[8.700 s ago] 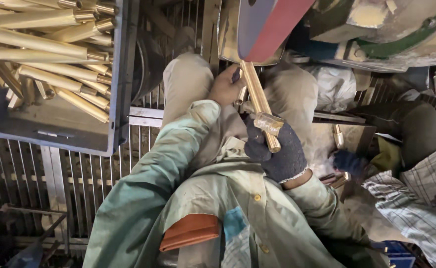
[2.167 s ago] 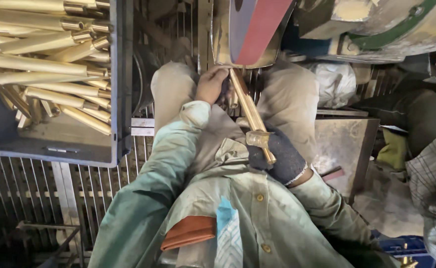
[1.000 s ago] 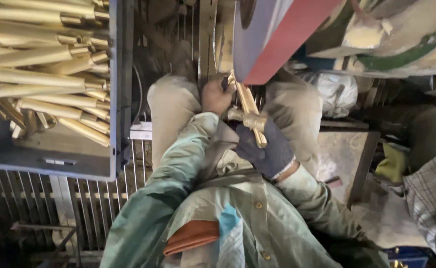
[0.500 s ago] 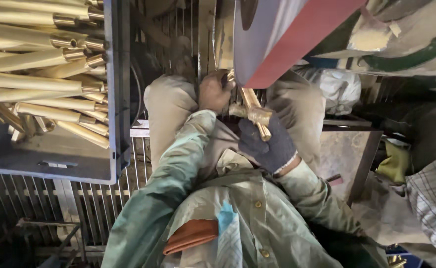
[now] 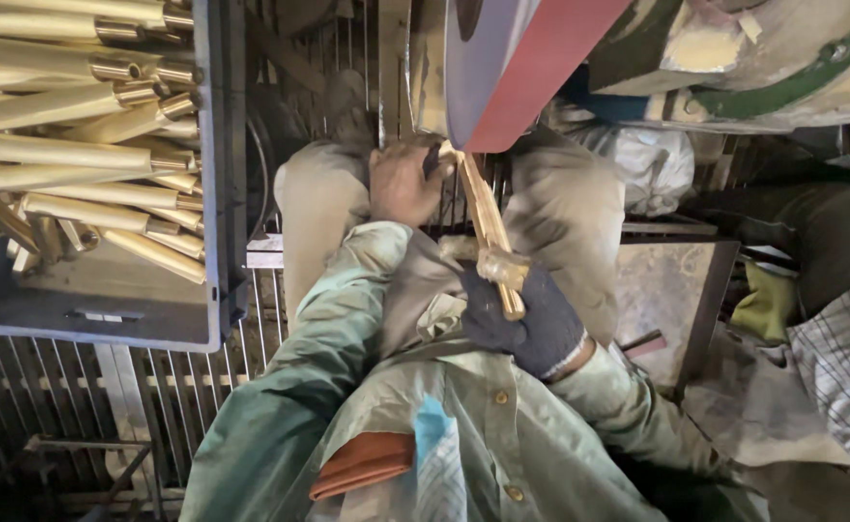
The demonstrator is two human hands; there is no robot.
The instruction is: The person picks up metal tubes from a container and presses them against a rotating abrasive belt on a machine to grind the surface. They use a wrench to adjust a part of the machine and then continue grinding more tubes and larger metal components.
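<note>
- The brass rod (image 5: 484, 215) now stands steeper near the middle of the frame than it did two seconds ago, and its top end has come right up under the red-edged belt (image 5: 531, 68) at the upper centre.
- The left hand (image 5: 403, 182), bare, is curled around the upper part of the rod just below the belt; half a second ago it sat in almost the same spot, so the hold has settled.
- The right hand (image 5: 526, 319), in a dark glove, is closed on the rod's lower end with its fitting, having drawn in towards the person's chest.
- Judging by this, the rod's tip is being pressed to the belt.
- The tray of brass rods (image 5: 77, 155) at upper left looks unchanged.
</note>
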